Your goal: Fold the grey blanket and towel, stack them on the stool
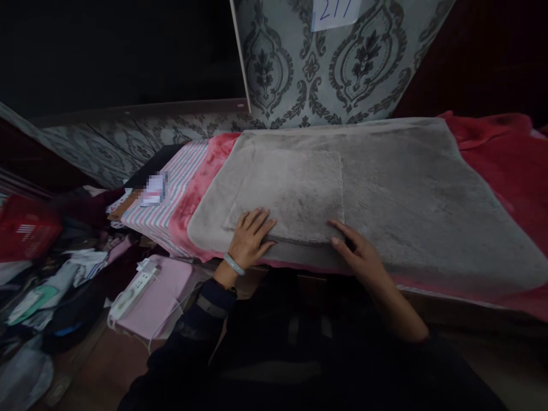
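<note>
A grey fluffy piece of fabric (pixel 291 191), roughly rectangular, lies flat on a larger grey plush mat (pixel 411 188). My left hand (pixel 249 240), with a pale bangle at the wrist, rests palm down on the fabric's near left corner, fingers spread. At its near right corner is my right hand (pixel 357 251), thumb and index finger apart, the fingertips touching the edge. The other fingers of my right hand are partly hidden beneath it.
Red plush cloth (pixel 505 165) and a striped cloth (pixel 171 197) lie under the mat. A television (pixel 128 57) stands behind on the left. A power strip (pixel 135 288) sits on a pink box (pixel 165 297); piled clothes (pixel 81 268) are at far left.
</note>
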The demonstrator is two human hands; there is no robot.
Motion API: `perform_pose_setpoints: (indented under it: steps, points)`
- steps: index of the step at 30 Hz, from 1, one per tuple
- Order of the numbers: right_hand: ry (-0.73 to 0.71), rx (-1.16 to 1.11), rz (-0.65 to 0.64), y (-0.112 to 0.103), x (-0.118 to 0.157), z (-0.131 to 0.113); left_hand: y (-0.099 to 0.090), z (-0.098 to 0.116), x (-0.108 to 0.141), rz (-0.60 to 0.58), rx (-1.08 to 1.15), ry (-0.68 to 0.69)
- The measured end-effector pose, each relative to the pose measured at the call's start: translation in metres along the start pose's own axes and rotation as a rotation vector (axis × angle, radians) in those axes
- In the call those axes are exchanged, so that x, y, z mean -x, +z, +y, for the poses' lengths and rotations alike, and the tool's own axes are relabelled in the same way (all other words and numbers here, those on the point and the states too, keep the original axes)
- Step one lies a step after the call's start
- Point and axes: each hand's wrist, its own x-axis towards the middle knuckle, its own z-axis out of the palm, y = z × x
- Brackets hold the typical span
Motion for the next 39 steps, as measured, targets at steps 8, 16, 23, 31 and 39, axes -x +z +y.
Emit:
perform_pose_setpoints:
  steps: [8, 16, 23, 31, 39]
  points:
    - [0.065, -0.079, 0.000, -0.001, -0.009, -0.009, -0.002, -0.002, -0.005, -0.042, 0.005, 0.072]
    - [0.051, -0.075, 0.014, 0.001, -0.022, -0.013, -0.003, -0.008, -0.010, 0.064, -0.036, 0.150]
    - [0.069, -0.206, 0.154, -0.002, -0.027, -0.024, -0.013, -0.004, -0.025, 0.200, -0.131, 0.193]
    - [0.173, -0.160, -0.068, -0.021, -0.015, -0.004, -0.022, 0.007, -0.019, 0.078, 0.090, 0.164]
    - [-0.269, 0.402, -0.063, -0.008, -0.055, -0.020, -0.017, 0.016, -0.060, -0.067, 0.028, -0.039]
